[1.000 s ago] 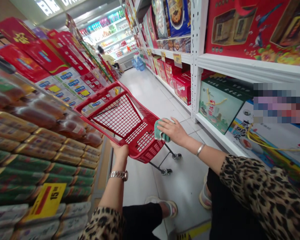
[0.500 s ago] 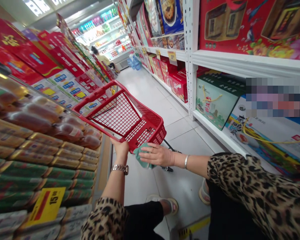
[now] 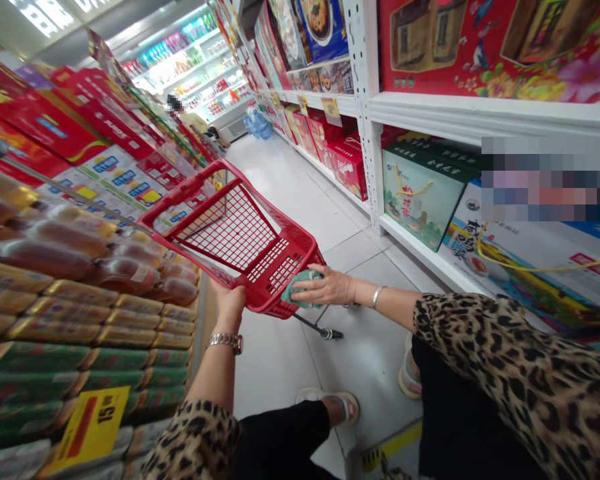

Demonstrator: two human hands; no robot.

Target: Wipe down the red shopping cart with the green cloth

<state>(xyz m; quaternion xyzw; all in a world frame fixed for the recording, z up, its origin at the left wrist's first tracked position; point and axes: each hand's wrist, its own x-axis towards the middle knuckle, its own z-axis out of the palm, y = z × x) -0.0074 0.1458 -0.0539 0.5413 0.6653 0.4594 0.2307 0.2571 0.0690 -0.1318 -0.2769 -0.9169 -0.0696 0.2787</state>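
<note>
A red plastic shopping cart [image 3: 233, 223] with a grid-patterned basket stands tilted across the view in front of me. My left hand [image 3: 227, 303] grips the basket's near side edge, its thumb on top and the other fingers hidden beneath. My right hand [image 3: 325, 287] presses a green cloth [image 3: 304, 288] against the end of the basket, with the fingers laid over the cloth. Below the basket, a dark leg with a caster wheel [image 3: 331, 333] rests on the floor.
Packed bottles [image 3: 45, 247] and cans [image 3: 35, 360] line the left, with a yellow price tag [image 3: 93, 427]. White shelving [image 3: 375, 173] with gift boxes [image 3: 423, 190] runs along the right. Farther up the aisle, a person [image 3: 195, 121] is near the water jugs [image 3: 257, 125].
My right hand has moved the green cloth up and right along the basket's end. My left hand and the cart have shifted slightly left in view.
</note>
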